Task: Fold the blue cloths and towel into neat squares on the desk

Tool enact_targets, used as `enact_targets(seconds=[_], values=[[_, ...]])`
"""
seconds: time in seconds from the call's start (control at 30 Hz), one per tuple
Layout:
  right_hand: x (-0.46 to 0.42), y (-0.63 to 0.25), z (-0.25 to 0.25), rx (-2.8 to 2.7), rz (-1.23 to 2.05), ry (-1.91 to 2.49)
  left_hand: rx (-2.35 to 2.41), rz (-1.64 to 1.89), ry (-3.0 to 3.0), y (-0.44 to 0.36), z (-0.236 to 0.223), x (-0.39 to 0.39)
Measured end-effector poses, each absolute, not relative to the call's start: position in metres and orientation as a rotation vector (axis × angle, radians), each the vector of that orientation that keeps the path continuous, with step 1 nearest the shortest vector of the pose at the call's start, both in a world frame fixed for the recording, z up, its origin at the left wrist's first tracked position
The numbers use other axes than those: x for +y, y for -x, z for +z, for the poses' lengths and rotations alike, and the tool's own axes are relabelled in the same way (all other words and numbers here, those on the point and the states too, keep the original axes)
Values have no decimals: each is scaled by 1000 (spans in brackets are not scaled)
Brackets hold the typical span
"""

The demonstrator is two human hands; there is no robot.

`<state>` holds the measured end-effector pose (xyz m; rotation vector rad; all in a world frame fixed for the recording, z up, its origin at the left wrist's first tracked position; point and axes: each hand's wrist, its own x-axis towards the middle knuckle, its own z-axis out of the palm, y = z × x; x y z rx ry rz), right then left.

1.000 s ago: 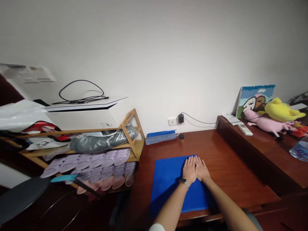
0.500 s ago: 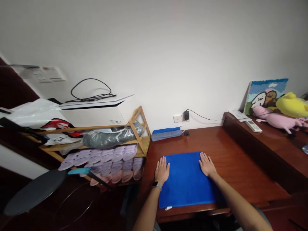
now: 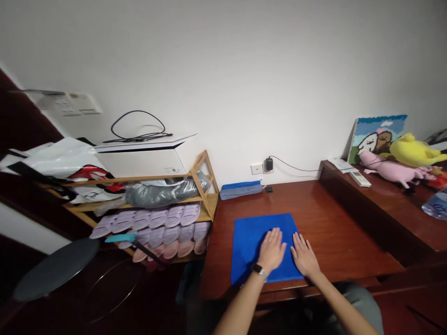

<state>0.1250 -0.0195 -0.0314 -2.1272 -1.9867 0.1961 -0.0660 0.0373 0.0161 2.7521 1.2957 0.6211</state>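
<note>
A blue cloth (image 3: pixel 252 235) lies flat and folded on the dark red wooden desk (image 3: pixel 324 228). My left hand (image 3: pixel 271 249), with a watch on its wrist, rests palm down on the near half of the cloth, fingers stretched out. Just to its right, my right hand (image 3: pixel 304 254) lies flat too, fingers spread, at the cloth's near right corner. Neither hand holds anything.
A blue-grey pouch (image 3: pixel 240 190) and a wall charger (image 3: pixel 269 164) sit at the desk's back. On a raised ledge (image 3: pixel 377 195) to the right are plush toys (image 3: pixel 401 163), a remote and a picture. A wooden rack (image 3: pixel 202 186) with slippers stands left, a black stool (image 3: pixel 56 267) beside it.
The hands went from together at the far edge, to apart at both side edges, and now lie close together on the near part of the cloth.
</note>
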Motion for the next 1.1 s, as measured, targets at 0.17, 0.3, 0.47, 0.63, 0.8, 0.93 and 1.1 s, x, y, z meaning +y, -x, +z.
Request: enact_targets(seconds=[0.17,0.3,0.47,0.63,0.8,0.93,1.1], values=[[-17,-123,-29,-2008,187,2139,1315,410,-2642,49,10,18],[-18,-120,-28,-1967,193,2167,1638,299,-2538,152,6,28],[-18,-118,-24,-1949,214,2127,2011,256,-2516,266,-9,33],[-19,-117,-18,-1950,215,2161,2073,400,-2611,290,-26,42],[-25,-137,-14,-1931,180,2208,2102,456,-2616,310,-25,71],[-24,-131,0,-1858,171,2265,2061,381,-2611,311,-14,100],[-12,-40,18,-1861,185,2184,1960,332,-2608,286,-1,135]])
